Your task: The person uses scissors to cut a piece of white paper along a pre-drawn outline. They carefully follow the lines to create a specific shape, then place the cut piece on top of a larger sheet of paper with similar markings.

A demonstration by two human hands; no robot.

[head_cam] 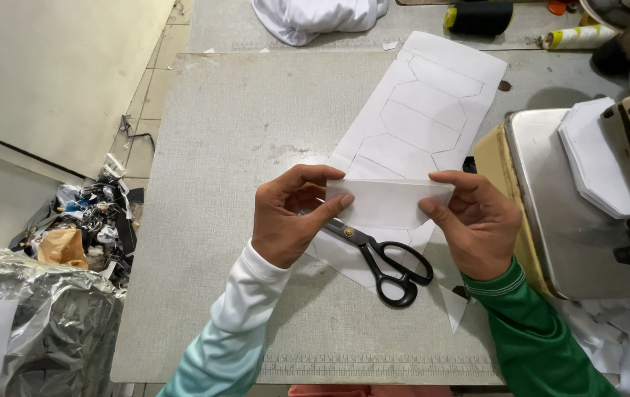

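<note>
Pinched at both short ends: small white rectangular piece of stiff fabric (388,204), left hand (289,217) grasping its left edge between thumb and fingertips, right hand (477,220) grasping its right edge the same way. Held level just above the grey work table (241,140), at the centre of the frame. Directly beneath, a long white sheet marked with pencilled hexagon outlines (421,110), running diagonally from the centre toward the upper right. On that sheet, just below the held piece, black-handled metal scissors (385,257), blades partly hidden behind the left hand. Small white triangular offcut (453,305) near the right wrist. At right, metal bed of a sewing machine (557,198) with a stack of white cut hexagon pieces (594,158) on it. Along the top edge, bundled white cloth (319,18), black thread cone (480,16), pale yellow-capped tube (578,37). At lower left, off the table, crinkled silver plastic bag (36,316) and a heap of mixed scraps (87,220).
</note>
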